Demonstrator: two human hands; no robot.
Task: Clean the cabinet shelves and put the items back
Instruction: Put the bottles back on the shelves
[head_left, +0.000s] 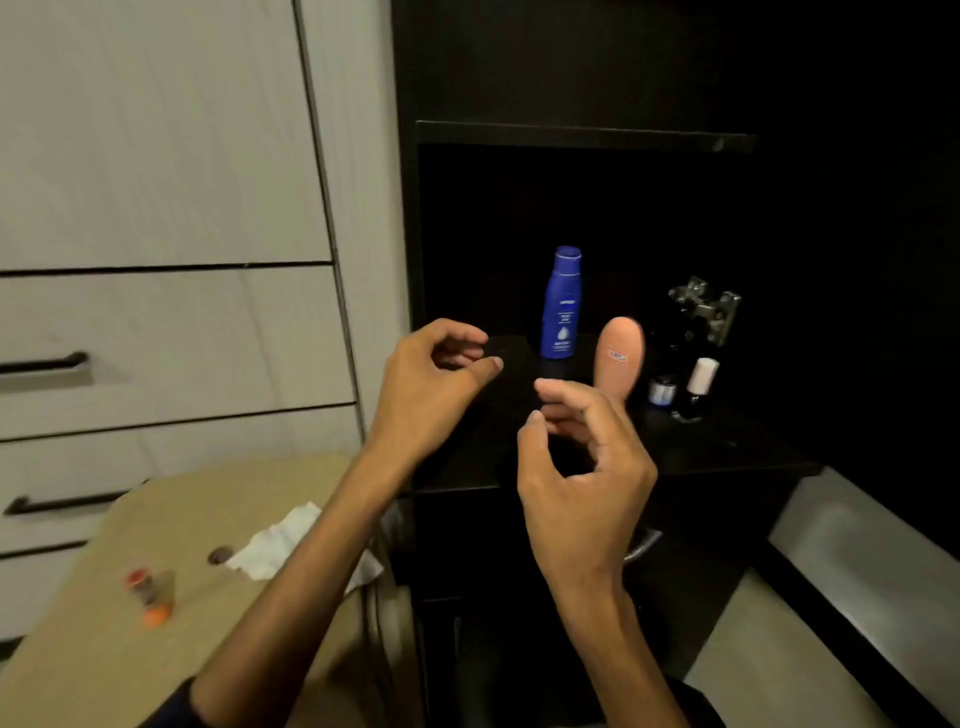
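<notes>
Two bare hands hover in front of a dark open cabinet, both held above the front edge of its black shelf. The left hand has its fingers loosely curled with thumb and forefinger near each other; nothing can be seen between them. The right hand is likewise loosely curled, thumb and fingertips apart, and whether it touches the item behind it cannot be told.

On the shelf a blue lotion bottle stands upright toward the back. Just right of it a peach-coloured hairbrush stands tilted, its lower end hidden behind the right hand's fingers. Further right are a small dark jar with a pale band and a small dark bottle with a white cap, close together. A metal door hinge is fixed on the cabinet wall above them.

To the left, a tan table carries a crumpled white cloth, a small dark round object just beside it, and a blurred bottle with an orange end nearer the viewer. Pale drawers with black handles stand behind the table
</notes>
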